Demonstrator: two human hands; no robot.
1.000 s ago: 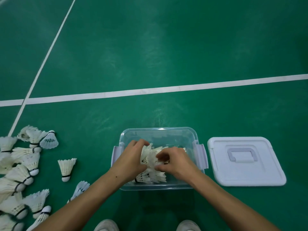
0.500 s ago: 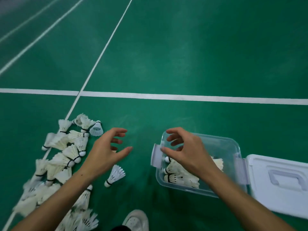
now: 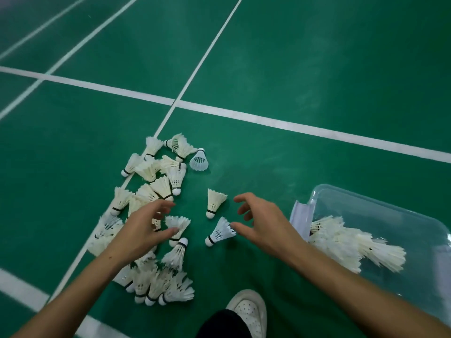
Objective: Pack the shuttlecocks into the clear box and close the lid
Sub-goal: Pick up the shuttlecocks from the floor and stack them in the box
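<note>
Several white feather shuttlecocks (image 3: 148, 167) lie heaped on the green court floor, left of centre. My left hand (image 3: 144, 228) hovers over the heap with spread fingers, its thumb beside one shuttlecock (image 3: 178, 225). My right hand (image 3: 263, 223) reaches left with fingers apart and holds nothing; its thumb tip is next to a lone shuttlecock (image 3: 219, 231). Another shuttlecock (image 3: 214, 201) lies between the two hands. The clear box (image 3: 390, 215) stands at the right edge, lidless, with several shuttlecocks (image 3: 353, 242) inside. The lid is out of view.
White court lines (image 3: 268, 120) cross the green floor beyond the heap. One translucent plastic shuttlecock (image 3: 199, 161) lies at the heap's far right. My white shoe (image 3: 249, 311) is at the bottom centre, close to the heap and the box.
Both hands have left the box and moved left over the loose shuttlecocks. The view has swung left, so the box now sits at the right edge and the lid is gone from view.
</note>
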